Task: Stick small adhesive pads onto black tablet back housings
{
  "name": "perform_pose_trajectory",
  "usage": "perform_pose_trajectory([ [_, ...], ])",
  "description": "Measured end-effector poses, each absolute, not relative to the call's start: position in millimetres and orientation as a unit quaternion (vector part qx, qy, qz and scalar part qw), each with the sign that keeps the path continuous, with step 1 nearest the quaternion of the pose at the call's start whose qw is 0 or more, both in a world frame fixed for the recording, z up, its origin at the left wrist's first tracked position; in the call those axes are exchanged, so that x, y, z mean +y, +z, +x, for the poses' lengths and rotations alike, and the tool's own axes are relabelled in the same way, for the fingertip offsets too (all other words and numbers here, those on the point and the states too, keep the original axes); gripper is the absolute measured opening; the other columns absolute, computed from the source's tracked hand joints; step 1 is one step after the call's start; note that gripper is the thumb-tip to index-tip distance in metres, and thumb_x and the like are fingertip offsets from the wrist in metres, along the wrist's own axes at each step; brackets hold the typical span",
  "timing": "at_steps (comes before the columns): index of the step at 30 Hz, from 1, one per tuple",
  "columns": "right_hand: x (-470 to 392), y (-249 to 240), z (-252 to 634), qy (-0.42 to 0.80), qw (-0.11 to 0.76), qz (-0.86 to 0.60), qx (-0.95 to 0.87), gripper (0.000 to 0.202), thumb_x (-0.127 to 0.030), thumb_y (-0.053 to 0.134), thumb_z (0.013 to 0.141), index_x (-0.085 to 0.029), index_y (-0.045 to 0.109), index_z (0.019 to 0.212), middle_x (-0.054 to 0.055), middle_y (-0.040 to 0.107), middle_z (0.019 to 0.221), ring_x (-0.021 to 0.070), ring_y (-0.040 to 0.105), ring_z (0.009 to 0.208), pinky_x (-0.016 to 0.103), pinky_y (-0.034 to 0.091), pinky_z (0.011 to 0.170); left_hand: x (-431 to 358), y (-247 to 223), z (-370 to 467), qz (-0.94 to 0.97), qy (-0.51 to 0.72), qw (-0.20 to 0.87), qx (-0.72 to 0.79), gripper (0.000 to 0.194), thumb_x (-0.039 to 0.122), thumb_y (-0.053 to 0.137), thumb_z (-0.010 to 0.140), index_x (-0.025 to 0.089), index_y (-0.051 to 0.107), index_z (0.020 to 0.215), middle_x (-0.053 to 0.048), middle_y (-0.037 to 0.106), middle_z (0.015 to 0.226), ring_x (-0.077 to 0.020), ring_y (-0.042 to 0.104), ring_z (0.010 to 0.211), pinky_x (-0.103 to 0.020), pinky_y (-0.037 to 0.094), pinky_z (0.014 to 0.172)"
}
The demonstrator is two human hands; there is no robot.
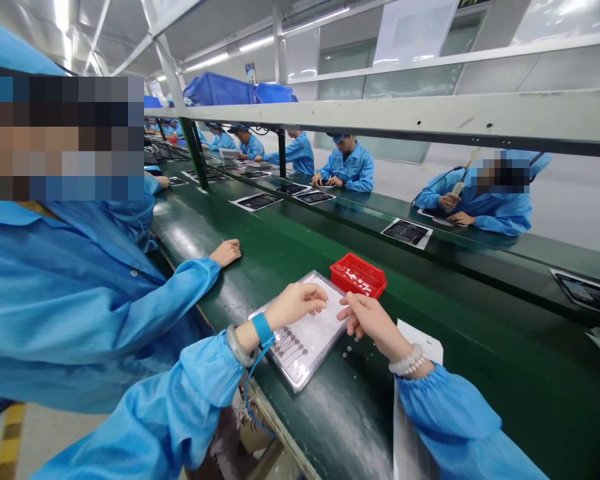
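Green bench (480,373): running long and dark from the near edge far back down the hall, carrying everything below.
Co-worker (70,287): sitting just to the left in a blue smock, one hand (226,252) lying loosely closed on the bench, well apart from the tray.
Workers opposite: sitting along the far side in blue smocks, dark trays lying on white sheets in front of them.
White sheet (423,343): lying flat under the right wrist, poking out beyond the sleeve.
Clear tray (307,343): lying flat near the bench's front edge, between the two hands; a cluster of small dark pin-like parts (287,343) is sitting in its near-left portion.
Red bin (359,275): standing just beyond the tray's far corner, touching or nearly touching it; I cannot tell which.
Left hand (297,303): resting over the tray's left part, fingers curling inward, fingertips touching the tray; whether it is pinching anything, I cannot tell.
Right hand (367,317): hovering at the tray's right edge, fingers half-curled and pointing toward the left hand; any hold is too small to see.
Loose specks (349,350): lying scattered on the bench just beside the tray, under the right hand.
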State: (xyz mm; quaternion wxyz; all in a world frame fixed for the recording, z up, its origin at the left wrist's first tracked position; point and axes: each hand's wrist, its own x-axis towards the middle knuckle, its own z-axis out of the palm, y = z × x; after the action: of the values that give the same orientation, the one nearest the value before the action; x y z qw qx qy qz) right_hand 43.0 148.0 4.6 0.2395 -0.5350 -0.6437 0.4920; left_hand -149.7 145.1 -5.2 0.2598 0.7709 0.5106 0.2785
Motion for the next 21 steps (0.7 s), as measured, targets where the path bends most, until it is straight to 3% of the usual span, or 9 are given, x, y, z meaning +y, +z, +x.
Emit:
perform_pose_trajectory([
  [2, 144.5, 6.9, 40.4, 0.560, 0.226, -0.510, -0.612, 0.040, -0.044, 0.030, 0.095, -0.014, 0.055, 0.098, 0.010, 0.068, 0.088, 0.0066, 0.054, 0.046, 0.018, 0.038, 0.040, 132.3, -4.5, -147.5, 0.782, 0.303, 0.227, 0.495, 0.009, 0.019, 0.060, 0.085, 0.017, 0.060, 0.094, 0.000, 0.068, 0.084, -0.0122, 0.065, 0.075, -0.023, 0.052, 0.071],
  [4, 140.6, 8.2, 39.8, 0.611, 0.210, -0.481, -0.592, 0.033, -0.044, 0.044, 0.091, -0.014, 0.058, 0.092, 0.009, 0.068, 0.087, 0.0063, 0.055, 0.049, 0.017, 0.039, 0.040, 122.0, -5.6, -146.7, 0.798, 0.314, 0.192, 0.477, 0.011, 0.018, 0.060, 0.085, 0.019, 0.059, 0.095, -0.001, 0.068, 0.091, -0.0138, 0.064, 0.083, -0.024, 0.050, 0.078],
  [9, 136.5, 3.7, 41.1, 0.660, 0.204, -0.440, -0.574, 0.027, -0.041, 0.069, 0.073, -0.015, 0.060, 0.077, -0.001, 0.060, 0.068, 0.0062, 0.053, 0.052, 0.014, 0.037, 0.038, 110.2, -14.5, -148.9, 0.838, 0.317, 0.127, 0.427, 0.010, 0.026, 0.052, 0.091, 0.020, 0.059, 0.095, -0.002, 0.067, 0.093, -0.0149, 0.064, 0.085, -0.024, 0.049, 0.079],
  [14, 138.1, -3.9, 39.4, 0.665, 0.214, -0.411, -0.585, 0.030, -0.039, 0.072, 0.064, -0.015, 0.061, 0.078, -0.002, 0.062, 0.068, 0.0049, 0.050, 0.045, 0.017, 0.037, 0.040, 111.9, -22.3, -150.6, 0.850, 0.335, 0.073, 0.401, 0.018, 0.033, 0.046, 0.096, 0.019, 0.058, 0.097, -0.004, 0.067, 0.094, -0.0145, 0.064, 0.087, -0.023, 0.049, 0.079],
  [17, 138.7, -5.1, 36.3, 0.638, 0.248, -0.414, -0.600, 0.025, -0.036, 0.070, 0.065, -0.015, 0.059, 0.075, -0.003, 0.062, 0.065, 0.0026, 0.044, 0.040, 0.017, 0.034, 0.039, 112.6, -25.5, -149.5, 0.845, 0.346, 0.045, 0.406, 0.024, 0.035, 0.043, 0.097, 0.018, 0.060, 0.094, -0.006, 0.065, 0.093, -0.0159, 0.063, 0.087, -0.026, 0.049, 0.080],
  [21, 139.0, -3.7, 33.4, 0.601, 0.278, -0.428, -0.615, 0.017, -0.031, 0.067, 0.068, -0.016, 0.059, 0.071, -0.004, 0.061, 0.062, 0.0043, 0.048, 0.044, 0.018, 0.035, 0.042, 112.6, -29.0, -147.3, 0.830, 0.357, 0.029, 0.427, 0.025, 0.033, 0.044, 0.096, 0.019, 0.063, 0.090, -0.006, 0.064, 0.090, -0.0156, 0.062, 0.085, -0.027, 0.049, 0.079],
])
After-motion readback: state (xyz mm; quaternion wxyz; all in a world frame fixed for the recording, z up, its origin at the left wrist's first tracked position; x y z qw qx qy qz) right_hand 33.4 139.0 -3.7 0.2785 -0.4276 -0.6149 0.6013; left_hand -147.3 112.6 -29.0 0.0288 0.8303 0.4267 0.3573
